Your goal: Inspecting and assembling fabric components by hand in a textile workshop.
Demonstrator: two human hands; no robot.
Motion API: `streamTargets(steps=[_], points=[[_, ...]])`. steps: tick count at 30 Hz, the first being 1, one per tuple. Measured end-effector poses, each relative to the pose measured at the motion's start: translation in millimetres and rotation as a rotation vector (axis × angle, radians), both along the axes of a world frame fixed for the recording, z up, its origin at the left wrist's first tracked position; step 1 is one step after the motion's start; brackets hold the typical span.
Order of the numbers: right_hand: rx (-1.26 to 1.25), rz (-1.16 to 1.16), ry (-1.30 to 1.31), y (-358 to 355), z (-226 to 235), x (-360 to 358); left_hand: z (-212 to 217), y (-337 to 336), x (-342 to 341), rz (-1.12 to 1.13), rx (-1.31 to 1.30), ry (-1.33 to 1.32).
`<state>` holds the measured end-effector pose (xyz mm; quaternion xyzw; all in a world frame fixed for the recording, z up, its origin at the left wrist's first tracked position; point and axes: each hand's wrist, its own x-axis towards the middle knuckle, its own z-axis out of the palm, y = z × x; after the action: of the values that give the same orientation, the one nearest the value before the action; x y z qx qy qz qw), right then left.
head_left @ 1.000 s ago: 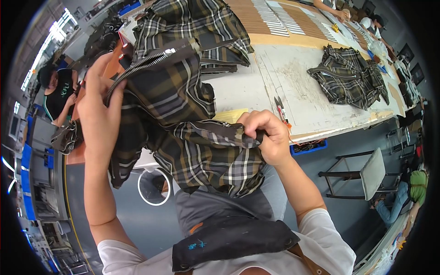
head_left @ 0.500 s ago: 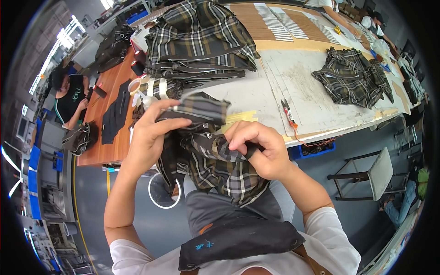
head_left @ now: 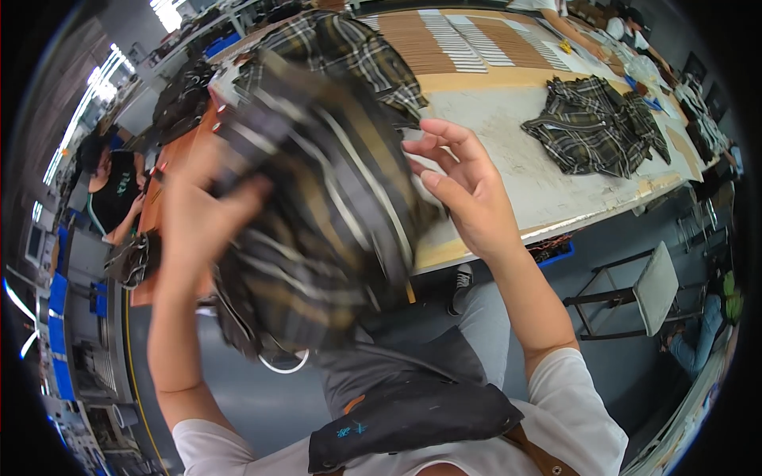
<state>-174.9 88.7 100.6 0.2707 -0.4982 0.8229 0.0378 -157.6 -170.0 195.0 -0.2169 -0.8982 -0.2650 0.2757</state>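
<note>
The plaid garment (head_left: 317,214), a dark checked shirt-like piece in brown, grey and white, hangs bunched in the air just in front of the near edge of the table (head_left: 508,135), over the person's lap; it is blurred, so its exact folds cannot be made out. The left hand (head_left: 202,218) is on the left side of the garment with cloth gathered over and around it, and appears closed into the fabric, though the blur hides the fingers. The right hand (head_left: 468,198) is at the garment's right edge with its fingers spread and loosely curled, the fingertips near or just touching the cloth; it pinches nothing that can be seen. By the look of it the garment is light, soft and limp: it will sag and fold wherever it is not supported, will not slip much, and cannot break. A sound hold would be a pinch on a firmer seam, such as collar, shoulder or hem, one hand at each side. Beyond the garment on the table lies a plaid stack (head_left: 349,55), and far to its right another crumpled plaid piece (head_left: 595,127).
</note>
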Motion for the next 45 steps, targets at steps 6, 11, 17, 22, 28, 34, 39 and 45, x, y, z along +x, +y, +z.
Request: streamTargets(steps=[6, 11, 17, 22, 28, 34, 39, 45], points=[[0.324, -0.362, 0.011, 79.4, -63.6, -38.1, 110.1, -53.8, -111.8, 0.286, -0.312, 0.794], [0.799, -0.798, 0.038, 200.1, -111.4, -79.5, 49.1, -5.0, -267.3, -0.008, -0.532, 0.731], [1.360, -1.026, 0.143, 272.9, -138.5, -153.8, -142.5, -16.2, -361.9, 0.051, -0.551, -0.292], [1.904, -1.144, 0.021, 257.3, -141.0, -195.4, -145.0, 15.0, -341.6, -0.013, -0.558, -0.416], [1.422, -1.260, 0.283, 271.0, -79.9, -166.0, -107.0, 52.0, -276.2, 0.094, -0.762, -0.141], [1.188, -0.871, 0.769, 127.9, -19.4, -17.2, -96.5, 180.3, -144.1, -0.544, 0.924, -1.429], [0.990, -0.390, 0.714, 46.4, -40.0, 63.4, -105.0, 209.9, -67.4, -0.565, 0.624, -1.296], [0.689, -0.598, 0.127, 118.3, -17.3, 73.6, -107.6, 126.5, 21.0, -0.880, 0.409, -1.001]])
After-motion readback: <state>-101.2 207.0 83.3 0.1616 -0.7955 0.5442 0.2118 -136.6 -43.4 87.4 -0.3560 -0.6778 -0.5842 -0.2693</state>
